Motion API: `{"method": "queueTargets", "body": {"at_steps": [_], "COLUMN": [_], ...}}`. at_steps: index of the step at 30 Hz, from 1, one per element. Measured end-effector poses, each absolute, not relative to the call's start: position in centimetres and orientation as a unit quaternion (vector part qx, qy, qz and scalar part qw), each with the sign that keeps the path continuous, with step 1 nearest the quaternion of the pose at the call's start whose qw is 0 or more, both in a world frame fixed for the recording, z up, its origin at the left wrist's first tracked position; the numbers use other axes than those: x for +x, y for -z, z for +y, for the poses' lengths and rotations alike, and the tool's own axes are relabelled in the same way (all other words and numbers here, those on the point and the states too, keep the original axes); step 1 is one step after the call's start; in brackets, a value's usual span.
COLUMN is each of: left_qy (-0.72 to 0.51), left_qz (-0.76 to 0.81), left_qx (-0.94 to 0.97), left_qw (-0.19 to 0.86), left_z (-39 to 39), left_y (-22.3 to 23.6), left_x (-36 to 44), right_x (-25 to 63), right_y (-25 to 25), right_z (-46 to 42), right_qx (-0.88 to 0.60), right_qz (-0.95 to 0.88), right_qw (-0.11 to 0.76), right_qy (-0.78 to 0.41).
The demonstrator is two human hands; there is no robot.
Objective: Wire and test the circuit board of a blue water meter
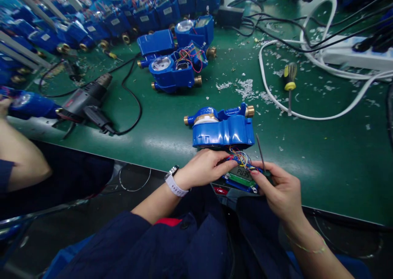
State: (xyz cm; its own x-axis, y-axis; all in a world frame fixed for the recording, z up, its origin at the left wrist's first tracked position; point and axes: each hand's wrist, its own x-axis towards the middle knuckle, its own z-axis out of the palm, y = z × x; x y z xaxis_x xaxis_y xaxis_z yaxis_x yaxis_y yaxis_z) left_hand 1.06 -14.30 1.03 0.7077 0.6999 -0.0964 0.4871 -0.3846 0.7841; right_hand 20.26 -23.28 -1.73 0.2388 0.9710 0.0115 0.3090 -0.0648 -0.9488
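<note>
A blue water meter (222,132) with brass ends lies on its side at the bench's front edge. Thin coloured wires (245,158) run from it to a green circuit board with a small display (239,173). My left hand (204,167), wearing a watch, is closed with thumb and fingers pinching the board's left edge by the wires. My right hand (283,191) grips the board's right side with its thumb. A screwdriver (260,150) is also in that hand, its thin shaft pointing up and its handle mostly hidden by the fingers.
Two more opened meters (175,72) stand behind, with rows of others at back left. A heat gun (87,99) lies left, near another person's arm (24,156). A yellow-black screwdriver (290,80), white cable (264,78), power strip (353,56) and plastic scraps (245,88) lie right.
</note>
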Motion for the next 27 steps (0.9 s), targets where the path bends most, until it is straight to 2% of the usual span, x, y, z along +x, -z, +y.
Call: {"method": "queueTargets", "body": {"at_steps": [8, 14, 21, 27], "left_qy": [-0.005, 0.013, -0.029, -0.073], "left_qz": [0.33, 0.268, 0.247, 0.308], "left_qx": [0.909, 0.943, 0.943, 0.886], "left_qw": [0.254, 0.195, 0.221, 0.339], "left_z": [-13.5, -13.5, -13.6, -14.1], "left_y": [-2.4, -2.1, -1.0, -0.8], "left_x": [1.3, 1.1, 0.7, -0.2], "right_x": [20.7, 20.8, 20.7, 20.9], "right_y": [2.6, 2.2, 2.2, 2.6], "right_z": [-22.9, -22.3, -22.0, -22.1], "right_qx": [-0.623, -0.596, -0.575, -0.569], "right_qz": [-0.521, -0.516, -0.518, -0.518], "right_qw": [0.477, 0.493, 0.503, 0.495], "right_qy": [-0.337, -0.368, -0.385, -0.404]}}
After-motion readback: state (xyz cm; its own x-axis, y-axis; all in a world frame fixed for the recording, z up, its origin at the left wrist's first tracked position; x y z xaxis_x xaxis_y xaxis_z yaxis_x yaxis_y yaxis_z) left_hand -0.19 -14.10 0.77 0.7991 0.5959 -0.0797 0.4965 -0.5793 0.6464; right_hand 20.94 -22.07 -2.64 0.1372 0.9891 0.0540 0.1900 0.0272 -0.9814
